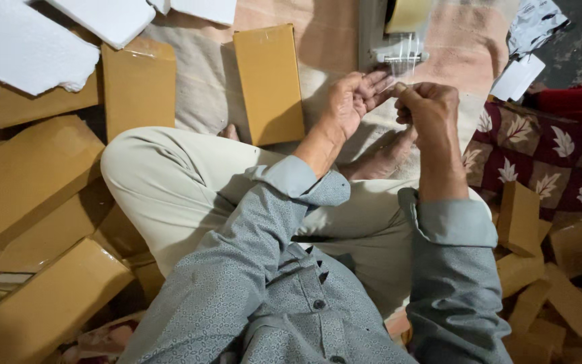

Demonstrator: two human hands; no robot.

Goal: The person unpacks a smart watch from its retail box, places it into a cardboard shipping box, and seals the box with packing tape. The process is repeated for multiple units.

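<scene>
I sit cross-legged on a mat. A tape dispenser (395, 42) with a roll of clear tape (407, 13) stands in front of my hands. My right hand (429, 108) pinches the end of a strip of tape (404, 64) coming off the dispenser. Flat and with fingers extended, my left hand (353, 101) touches the strip right beside the right hand's fingers. A closed brown cardboard box (269, 84) lies on the mat just left of my left hand.
Several brown cardboard boxes (35, 222) are piled at my left, with white foam sheets (28, 44) at the top left. Small flat cardboard pieces (540, 269) lie at my right on a red leaf-patterned cloth (547, 155). A silvery bag (533, 23) lies at top right.
</scene>
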